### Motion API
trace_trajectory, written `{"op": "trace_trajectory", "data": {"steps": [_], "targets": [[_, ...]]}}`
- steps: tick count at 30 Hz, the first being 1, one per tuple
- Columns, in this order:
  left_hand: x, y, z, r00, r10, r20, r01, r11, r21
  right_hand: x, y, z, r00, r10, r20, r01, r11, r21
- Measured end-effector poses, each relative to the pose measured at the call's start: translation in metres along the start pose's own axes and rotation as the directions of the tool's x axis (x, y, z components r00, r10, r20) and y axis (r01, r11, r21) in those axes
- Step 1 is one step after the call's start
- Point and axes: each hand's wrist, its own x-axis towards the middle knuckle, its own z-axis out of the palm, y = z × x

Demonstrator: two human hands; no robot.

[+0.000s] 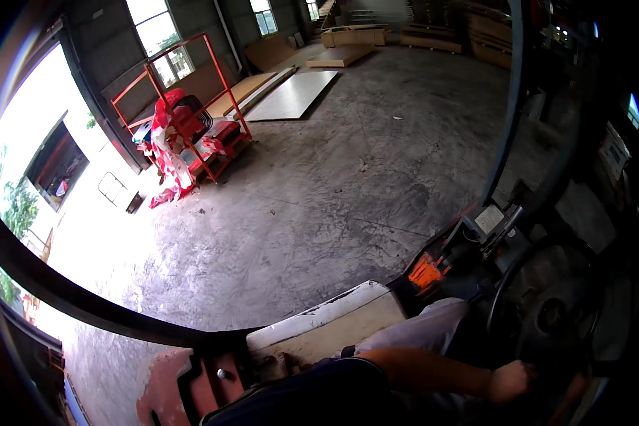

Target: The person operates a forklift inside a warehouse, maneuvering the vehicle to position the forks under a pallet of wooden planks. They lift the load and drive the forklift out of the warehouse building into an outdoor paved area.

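Note:
My left arm stretches to the right across my lap, and my left hand point(510, 381) is closed at the lower edge of a black steering wheel point(500, 298), seemingly gripping its rim. The fingertips sink into dark shadow. Beside it a dim, skin-coloured strip point(575, 396) appears to be part of my right arm or hand; its fingers are hidden in the dark. Past the wheel are a grey lever point(503, 231) and a small box with a pale label point(488, 219).
The vehicle has a pale side panel point(334, 323), a reddish body part point(167, 387) and a dark post point(511, 106). Across the concrete floor point(298, 234) stands a red-framed cart point(213, 135) draped in red-and-white sheeting. Flat boards point(295, 96) lie behind it; stacked panels point(433, 39) are farther back. A bright doorway opens left.

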Motion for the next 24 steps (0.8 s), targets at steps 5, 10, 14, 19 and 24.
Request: {"op": "trace_trajectory", "data": {"steps": [5,10,14,19,24], "targets": [[-0.160,0.185,-0.022,0.971,0.103,0.214,-0.129,0.985,0.110,-0.265,-0.025,-0.096,0.997,-0.029,-0.078,0.025,0.998,-0.063],[-0.206,0.381,0.008,0.909,0.066,0.412,-0.120,0.987,0.107,-0.533,0.040,-0.182,0.988,-0.103,-0.113,0.095,0.993,-0.075],[-0.251,0.496,-0.008,0.923,-0.084,0.375,-0.011,0.970,0.245,-0.708,0.024,-0.246,0.992,-0.062,-0.107,0.062,0.998,0.003],[-0.316,0.596,-0.131,0.761,-0.396,0.514,0.093,0.851,0.518,-0.913,-0.011,-0.311,0.993,-0.085,-0.087,0.091,0.993,0.073],[-0.501,0.763,-0.313,0.861,-0.451,0.235,0.302,0.825,0.478,-1.125,0.096,-0.302,0.988,-0.060,-0.144,0.093,0.969,0.229]]}}
